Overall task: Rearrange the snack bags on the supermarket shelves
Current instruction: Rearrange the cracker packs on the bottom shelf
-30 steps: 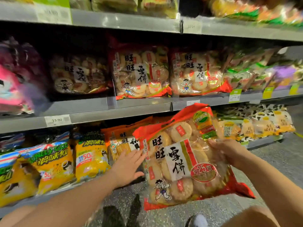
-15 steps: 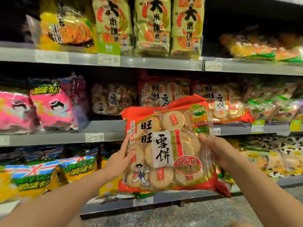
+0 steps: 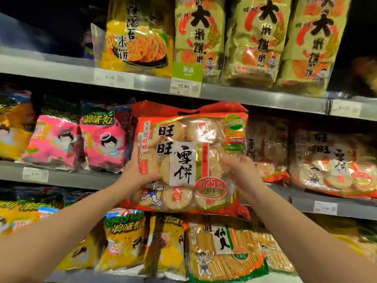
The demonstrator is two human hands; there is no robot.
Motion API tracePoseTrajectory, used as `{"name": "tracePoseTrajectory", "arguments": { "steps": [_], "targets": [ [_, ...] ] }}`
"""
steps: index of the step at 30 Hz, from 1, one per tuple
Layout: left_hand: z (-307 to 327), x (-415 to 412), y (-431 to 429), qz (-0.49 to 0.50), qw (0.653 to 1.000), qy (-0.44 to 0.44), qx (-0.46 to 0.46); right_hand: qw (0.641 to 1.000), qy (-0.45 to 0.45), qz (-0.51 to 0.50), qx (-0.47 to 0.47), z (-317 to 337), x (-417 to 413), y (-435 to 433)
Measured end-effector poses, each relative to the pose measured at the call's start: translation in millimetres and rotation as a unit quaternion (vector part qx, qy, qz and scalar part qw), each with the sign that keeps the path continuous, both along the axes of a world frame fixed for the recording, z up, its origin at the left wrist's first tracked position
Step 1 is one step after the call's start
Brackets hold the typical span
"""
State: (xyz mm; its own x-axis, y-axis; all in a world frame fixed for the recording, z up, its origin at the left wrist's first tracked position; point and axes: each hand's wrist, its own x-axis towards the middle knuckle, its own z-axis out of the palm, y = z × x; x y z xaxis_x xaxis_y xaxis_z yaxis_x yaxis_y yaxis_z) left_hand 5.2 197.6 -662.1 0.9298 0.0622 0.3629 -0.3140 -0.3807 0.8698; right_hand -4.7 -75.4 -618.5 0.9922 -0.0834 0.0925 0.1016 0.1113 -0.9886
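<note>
I hold a large red and clear bag of round rice crackers (image 3: 190,156) upright in front of the middle shelf (image 3: 67,178). My left hand (image 3: 138,170) grips its left edge, fingers behind and thumb on the front. On the bag's right side, my right hand (image 3: 242,172) clasps the front face. The bag's top reaches the underside of the upper shelf (image 3: 255,97). More bags of the same rice crackers (image 3: 334,162) lie on the middle shelf to the right, partly hidden behind the held bag.
Pink snack bags (image 3: 102,141) stand on the middle shelf just left of the held bag. Tall yellow-green rice cracker bags (image 3: 253,39) fill the upper shelf. Yellow snack bags (image 3: 122,240) and a bag of stick crackers (image 3: 224,252) sit on the lower shelf.
Both hands have raised the rice cracker bag from floor level near the lower shelf up to the middle shelf. My view has tilted upward and moved closer to the shelves.
</note>
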Motion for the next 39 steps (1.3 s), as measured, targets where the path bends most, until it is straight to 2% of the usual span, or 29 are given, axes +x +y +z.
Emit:
{"name": "tracePoseTrajectory", "arguments": {
  "steps": [4,7,9,11,15,18,19,20,22,23,25,28,30,35,38,39],
  "targets": [
    [-12,35,27,0.041,0.998,0.011,0.053,0.998,0.017,0.028,-0.045,0,50,27],
    [-9,48,20,0.117,0.989,-0.005,0.088,0.993,0.002,-0.016,-0.117,-2,78,34],
    [-6,60,11,0.164,0.980,-0.033,0.110,0.969,-0.030,-0.085,-0.231,-2,89,38],
    [-4,73,4,0.186,0.971,-0.064,0.136,0.926,-0.036,-0.138,-0.349,2,93,41],
    [2,99,1,0.198,0.964,-0.071,0.164,0.898,-0.049,-0.112,-0.423,6,104,45],
    [2,112,3,0.216,0.959,-0.063,0.175,0.896,-0.055,-0.076,-0.435,-1,100,53],
    [0,115,3,0.219,0.958,-0.053,0.180,0.880,-0.056,-0.064,-0.468,-9,96,57],
    [-3,117,2,0.221,0.956,-0.046,0.188,0.846,-0.080,-0.069,-0.522,-20,90,62],
    [-8,122,0,0.221,0.953,-0.046,0.203,0.739,-0.176,-0.133,-0.637,-45,79,68],
    [-8,123,-1,0.220,0.952,-0.047,0.208,0.708,-0.205,-0.153,-0.659,-54,76,70],
    [-3,127,-2,0.224,0.947,-0.052,0.225,0.682,-0.218,-0.159,-0.680,-62,76,71],
    [4,131,-2,0.238,0.936,-0.093,0.241,0.718,-0.184,-0.091,-0.665,-63,85,76],
    [3,133,-1,0.251,0.929,-0.107,0.249,0.730,-0.166,-0.037,-0.662,-68,97,81],
    [-23,147,-3,0.279,0.922,-0.025,0.269,0.780,-0.040,0.047,-0.623,-67,107,101],
    [-31,149,-5,0.262,0.929,0.009,0.262,0.778,-0.015,0.060,-0.625,-72,118,103],
    [-34,147,-5,0.262,0.917,-0.005,0.299,0.777,-0.010,0.066,-0.626,-72,121,103]
  ]
}}
